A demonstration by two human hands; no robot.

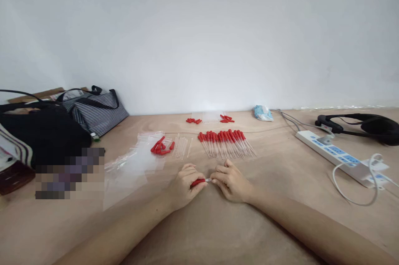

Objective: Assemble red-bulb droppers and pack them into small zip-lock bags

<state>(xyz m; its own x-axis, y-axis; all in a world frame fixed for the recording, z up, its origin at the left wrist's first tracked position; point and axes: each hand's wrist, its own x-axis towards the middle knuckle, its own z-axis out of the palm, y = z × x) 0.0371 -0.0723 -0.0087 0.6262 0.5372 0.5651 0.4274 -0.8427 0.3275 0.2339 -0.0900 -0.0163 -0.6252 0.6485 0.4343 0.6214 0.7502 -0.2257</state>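
Already, many droppers (222, 136) are joined at centre; leftward, loose bulbs (159, 147) and tubes (181, 147) are still unjoined. Nearer, one bulb (197, 182) is pinched by the left hand (185, 184), its tube (208, 180) by the right hand (231, 182).

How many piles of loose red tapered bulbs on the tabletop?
3. Near pile: left of the row of red-topped clear pipettes. Back-left pile and back-right pile: close to the white wall. The striped fabric bag could hide more.
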